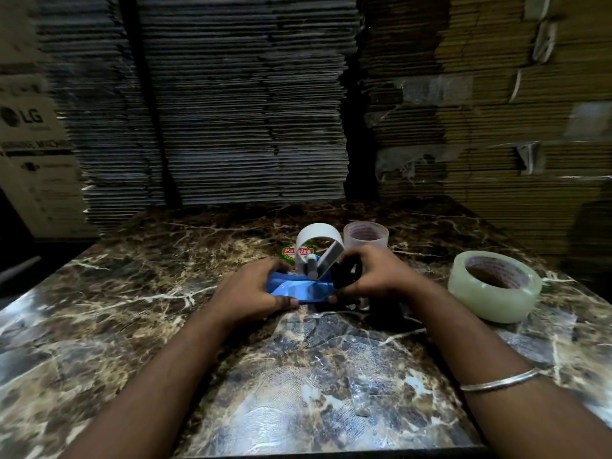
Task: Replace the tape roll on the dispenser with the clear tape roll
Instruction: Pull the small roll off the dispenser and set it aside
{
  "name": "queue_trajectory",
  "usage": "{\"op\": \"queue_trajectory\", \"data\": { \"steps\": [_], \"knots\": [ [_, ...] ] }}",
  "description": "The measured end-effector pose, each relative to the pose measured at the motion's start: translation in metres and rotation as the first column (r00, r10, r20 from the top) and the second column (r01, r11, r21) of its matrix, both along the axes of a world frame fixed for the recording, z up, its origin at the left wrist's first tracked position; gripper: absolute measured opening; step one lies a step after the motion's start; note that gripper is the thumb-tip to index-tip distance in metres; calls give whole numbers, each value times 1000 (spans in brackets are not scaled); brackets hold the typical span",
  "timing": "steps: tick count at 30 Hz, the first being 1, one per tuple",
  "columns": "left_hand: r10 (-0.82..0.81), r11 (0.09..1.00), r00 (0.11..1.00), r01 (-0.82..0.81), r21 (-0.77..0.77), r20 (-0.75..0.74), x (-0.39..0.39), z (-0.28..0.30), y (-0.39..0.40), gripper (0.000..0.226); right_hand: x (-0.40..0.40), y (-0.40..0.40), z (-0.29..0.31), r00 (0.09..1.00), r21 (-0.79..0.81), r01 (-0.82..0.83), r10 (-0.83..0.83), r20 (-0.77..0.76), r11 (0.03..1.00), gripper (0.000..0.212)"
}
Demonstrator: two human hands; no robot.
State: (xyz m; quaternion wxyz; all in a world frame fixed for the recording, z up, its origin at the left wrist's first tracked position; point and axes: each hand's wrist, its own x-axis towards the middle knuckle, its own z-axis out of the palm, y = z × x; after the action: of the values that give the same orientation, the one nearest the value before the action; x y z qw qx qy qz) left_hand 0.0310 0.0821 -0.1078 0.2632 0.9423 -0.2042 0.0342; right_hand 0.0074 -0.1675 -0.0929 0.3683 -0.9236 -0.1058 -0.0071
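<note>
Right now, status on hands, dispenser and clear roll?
Both hands on the tape dispenser: left hand grips the blue handle, right hand the black end. Clear tape roll lies untouched, right. Nothing between.

Counted on the table (99, 293): one blue dispenser (298, 289), carrying one white core (318, 240). Two clear rolls: one thick (495, 289), one thin (366, 238). One round sticker (296, 252). Two hands: left (251, 289), right (374, 273). One bangle (503, 380).
</note>
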Motion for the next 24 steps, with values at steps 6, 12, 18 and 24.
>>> {"op": "queue_trajectory", "data": {
  "steps": [6,12,18,24],
  "knots": [
    [-4,998,1000,3,-61,-29,-1,-1,0,68,-4,-1,1,1000,37,-5,5,0,999,50],
    [-62,977,992,37,-208,-113,5,-6,7,83,-6,-2,-3,998,115,-20,28,-61,993,64],
    [-113,856,991,58,-514,-75,6,-7,20,65,-6,-12,-5,988,257,-20,59,-146,966,79],
    [91,720,958,124,-683,271,-11,9,15,69,-9,-9,-2,996,400,-20,52,-71,916,64]
  ]
}}
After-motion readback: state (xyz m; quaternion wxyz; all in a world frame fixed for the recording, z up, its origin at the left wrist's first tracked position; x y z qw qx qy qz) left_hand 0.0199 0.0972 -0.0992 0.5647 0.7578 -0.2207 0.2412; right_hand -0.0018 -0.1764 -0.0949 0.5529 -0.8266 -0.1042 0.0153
